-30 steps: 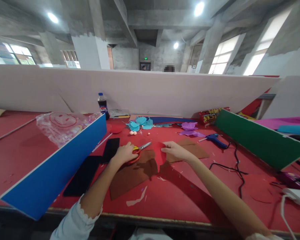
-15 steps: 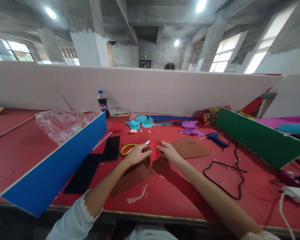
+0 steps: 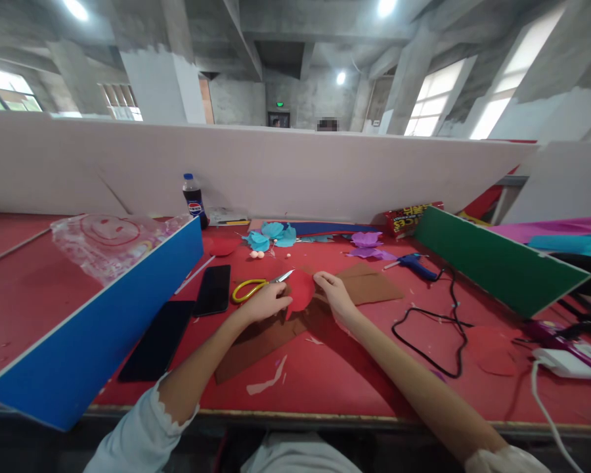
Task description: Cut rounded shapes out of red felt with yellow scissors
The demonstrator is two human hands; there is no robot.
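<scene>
Red petal-shaped paper piece (image 3: 301, 290) sits between my hands, above the brown sheet (image 3: 256, 348). My left hand (image 3: 266, 303) pinches its left edge; my right hand (image 3: 331, 289), fingers nearly closed, is at its right edge, grip on it unclear. Yellow-handled scissors (image 3: 249, 290) lie just beyond my left hand, blades toward the paper. Containers: blue-capped Pepsi bottle (image 3: 194, 202), dark drink inside, upright by the white partition (image 3: 276, 174); clear plastic bag (image 3: 113, 243) with red smiley print, contents unclear; red snack packet (image 3: 404, 220), contents hidden.
</scene>
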